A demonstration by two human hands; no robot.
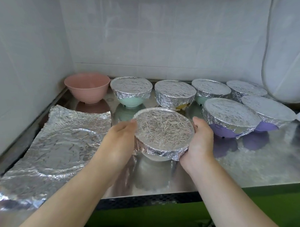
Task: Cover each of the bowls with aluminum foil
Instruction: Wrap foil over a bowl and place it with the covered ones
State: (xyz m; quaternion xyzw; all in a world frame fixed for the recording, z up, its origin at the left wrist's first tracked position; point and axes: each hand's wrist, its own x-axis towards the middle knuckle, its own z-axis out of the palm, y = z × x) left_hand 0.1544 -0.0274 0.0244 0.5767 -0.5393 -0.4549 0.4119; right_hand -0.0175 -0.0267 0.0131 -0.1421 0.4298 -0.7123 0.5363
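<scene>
Both hands were on the same bowl here: the left hand (119, 134) was cupped against its left side with the fingers curled round the foil-wrapped rim, and the right hand (199, 138) gripped the right side, thumb up by the rim and the other fingers tucked under the crimped foil edge. The foil-covered bowl (163, 130) between them was tilted a bit toward the camera and looked lifted off the steel counter (224, 170), though I honestly couldn't tell if its base was still touching. Its foil top was stretched flat and heavily wrinkled, folded down over the rim all round, with a pale bit of bowl showing underneath. Just left of the left hand lay a loose foil sheet (57, 149), crumpled, with a round bowl-rim imprint pressed into it. Beyond that sheet, in the back corner, sat a pink bowl (87, 86) with no foil on it. Beyond the hands was a row of wrapped ones: a green bowl (131, 89), then a fully wrapped bowl (175, 94) with a little yellow peeking out at the bottom, then two more foil tops further right. Just right of the right hand sat two purple bowls (230, 118), both foil-capped, touching each other.
</scene>
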